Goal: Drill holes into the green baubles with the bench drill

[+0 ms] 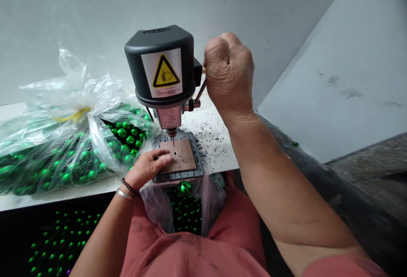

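Note:
A black bench drill press (162,69) with a yellow warning label stands at the middle of the bench. My right hand (229,71) is a fist, shut on the feed lever (200,91) at the drill's right side. Its thin bit (173,141) points down at a brown plate (181,156) on a dark slotted base (178,139), with a small hole in the plate just below the tip. My left hand (146,167) lies on the plate's left part, fingers together. A round green bead (185,188) sits at the base's front edge.
A knotted clear plastic bag (63,150) of green beads lies left of the drill. Dark drilling debris is scattered over the white bench (216,150). Another bag of beads (186,211) sits on my lap, and a black tray of green beads (60,243) is at lower left.

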Tool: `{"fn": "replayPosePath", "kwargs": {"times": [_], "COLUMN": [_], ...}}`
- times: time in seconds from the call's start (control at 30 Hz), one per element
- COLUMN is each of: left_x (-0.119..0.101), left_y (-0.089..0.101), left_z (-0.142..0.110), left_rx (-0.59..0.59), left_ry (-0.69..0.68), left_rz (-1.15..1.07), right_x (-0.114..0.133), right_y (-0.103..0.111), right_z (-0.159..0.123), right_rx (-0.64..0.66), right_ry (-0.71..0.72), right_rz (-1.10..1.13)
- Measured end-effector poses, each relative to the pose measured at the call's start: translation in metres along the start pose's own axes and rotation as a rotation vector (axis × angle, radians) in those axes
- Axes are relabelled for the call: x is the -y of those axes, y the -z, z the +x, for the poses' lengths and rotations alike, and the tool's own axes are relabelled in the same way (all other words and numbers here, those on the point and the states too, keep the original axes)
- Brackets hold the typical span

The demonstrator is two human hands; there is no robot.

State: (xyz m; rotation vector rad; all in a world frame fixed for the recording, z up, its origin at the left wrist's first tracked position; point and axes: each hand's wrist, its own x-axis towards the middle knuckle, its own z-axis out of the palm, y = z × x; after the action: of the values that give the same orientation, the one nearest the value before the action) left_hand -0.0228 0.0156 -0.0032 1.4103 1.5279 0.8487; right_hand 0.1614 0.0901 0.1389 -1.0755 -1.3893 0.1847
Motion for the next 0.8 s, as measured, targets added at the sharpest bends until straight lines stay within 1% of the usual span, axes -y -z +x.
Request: {"fn": "replayPosePath", "kwargs": {"times": [0.07,0.1,0.17,0.2,0.27,0.33,0.4,0.5,0.6,0.8], "left_x": [0.002,0.003,0.003,0.002,-0.001,-0.005,-0.008,-0.01,-0.008,-0.007], "left_y": [-0.002,-0.003,-0.004,-0.005,-0.006,-0.008,-0.009,-0.012,-0.014,-0.014], "left_z": [0.006,0.009,0.012,0.012,0.011,0.008,0.006,0.005,0.006,0.009], "left_rx": [-0.131,-0.157,-0.145,-0.125,-0.103,-0.097,-0.091,-0.095,-0.146,-0.173], "left_ry": [0.121,0.169,0.23,0.236,0.228,0.226,0.215,0.158,0.132,0.073], "left_rz": [-0.296,-0.451,-0.695,-0.766,-0.818,-0.793,-0.713,-0.479,-0.276,-0.188], "right_x": [-0.001,-0.001,-0.002,-0.003,-0.003,-0.003,-0.002,-0.002,-0.003,-0.005], "right_y": [0.0,0.0,0.001,0.001,0.001,0.001,0.001,0.001,0.002,0.002], "right_z": [-0.001,-0.001,0.0,0.0,0.0,0.0,0.0,0.001,0.002,0.002], "right_rx": [0.01,0.015,0.021,0.023,0.024,0.021,0.02,0.022,0.039,0.052], "right_ry": [0.01,0.016,0.028,0.031,0.03,0.03,0.033,0.038,0.042,0.079], "right_rz": [0.028,0.043,0.069,0.079,0.09,0.099,0.096,0.071,0.07,0.105]}}
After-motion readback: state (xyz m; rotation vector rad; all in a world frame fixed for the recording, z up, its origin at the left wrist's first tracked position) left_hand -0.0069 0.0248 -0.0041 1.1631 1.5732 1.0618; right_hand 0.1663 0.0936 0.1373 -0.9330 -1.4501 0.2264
